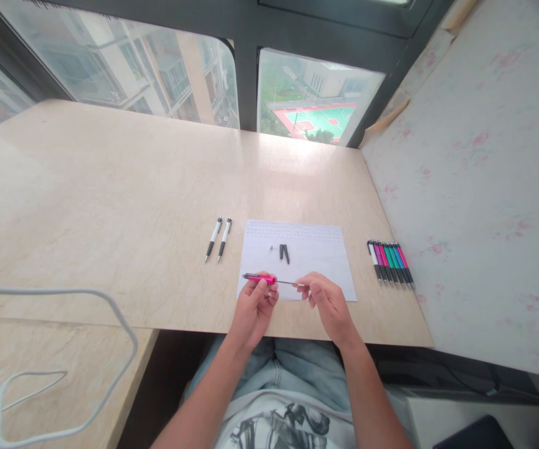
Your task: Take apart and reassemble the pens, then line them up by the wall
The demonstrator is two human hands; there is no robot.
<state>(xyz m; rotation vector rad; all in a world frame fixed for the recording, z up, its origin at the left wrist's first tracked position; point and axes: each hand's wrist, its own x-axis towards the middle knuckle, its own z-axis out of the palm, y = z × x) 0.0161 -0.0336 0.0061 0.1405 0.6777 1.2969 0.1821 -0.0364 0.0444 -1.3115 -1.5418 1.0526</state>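
Note:
Above the near edge of a white sheet of paper (306, 262), my left hand (256, 307) is closed around a pink pen barrel (262, 279) with a black clip end pointing left. A thin ink refill (286, 283) sticks out of the barrel's right end. My right hand (328, 302) pinches the refill's far end between thumb and fingertips. Farther up on the paper lie two short black pen parts (284, 252), side by side, and a tiny metallic piece (271, 248). Small handwriting fills the top of the sheet.
Two white pens with black grips (219, 240) lie left of the paper. A row of several coloured pens (391, 263) lies at the right, near the papered wall (484, 187). A pale cable (114, 305) loops at the lower left. Windows border the table's far side.

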